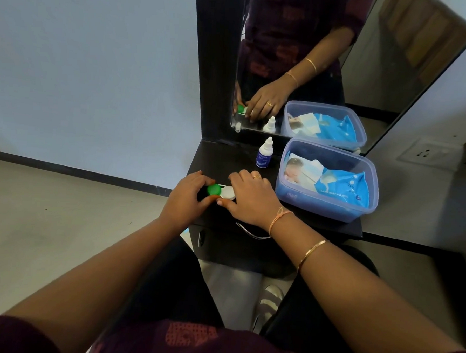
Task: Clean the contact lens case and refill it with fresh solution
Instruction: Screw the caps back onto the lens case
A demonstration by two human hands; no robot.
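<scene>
A contact lens case (221, 192) lies on the black dresser top (227, 160), with a green cap (214, 189) on its left well and a white cap (228, 193) on its right. My left hand (187, 198) curls its fingers and thumb round the green cap. My right hand (249, 198) holds the white end of the case, thumb at its near edge. A small white solution bottle (265, 153) with a blue label stands upright behind the case, capped.
A clear blue plastic box (324, 208) holding a blue wipes pack and tissues sits right of my hands. A mirror (313, 59) stands at the back. The dresser's front edge has a drawer handle (250, 232). The floor lies to the left.
</scene>
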